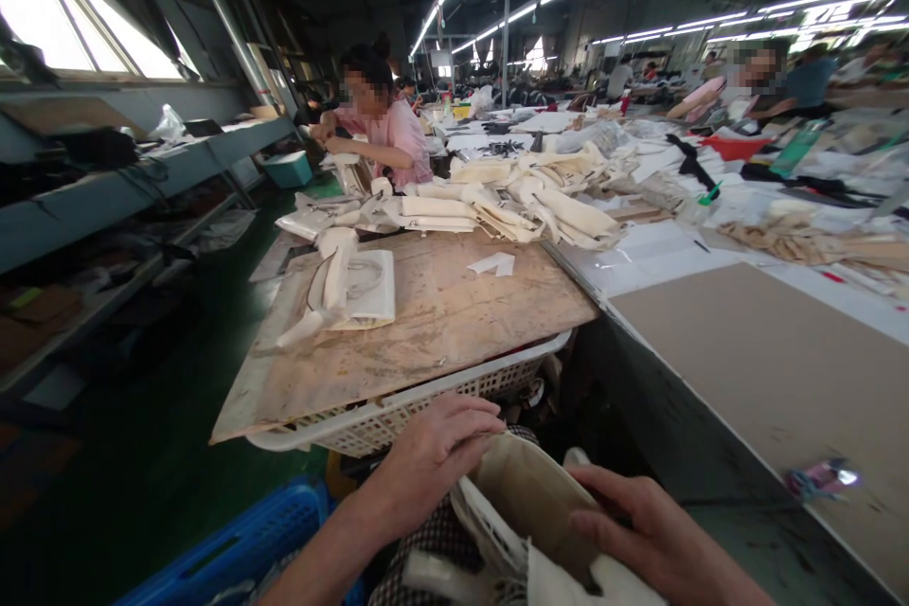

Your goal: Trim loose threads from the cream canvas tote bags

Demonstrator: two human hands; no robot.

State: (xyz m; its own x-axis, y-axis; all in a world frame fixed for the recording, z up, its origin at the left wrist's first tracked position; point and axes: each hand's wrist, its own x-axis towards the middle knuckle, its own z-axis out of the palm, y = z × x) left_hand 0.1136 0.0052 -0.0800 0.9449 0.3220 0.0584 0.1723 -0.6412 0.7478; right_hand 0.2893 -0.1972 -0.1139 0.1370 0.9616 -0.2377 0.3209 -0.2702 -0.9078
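A cream-coloured bag (536, 488) lies in my lap, its mouth facing up and its tan inside showing. Over the bag's far left edge bends my left hand (444, 445), fingers close together and the thumb hidden. My right hand (635, 521) grips the right side of the rim between thumb and fingers. Pale straps and loose flaps hang about the near side of the bag, partly cut off by the lower frame edge. Another cream bag (373, 289) with a long strap lies on the wooden board ahead.
The wooden board (454, 322) rests on a white plastic basket (369, 431). A blue basket (241, 544) stands at lower left. Cream bags (454, 208) are heaped at the board's far end, near a person in pink (401, 137). A worktable with brown board (767, 350) runs along the right.
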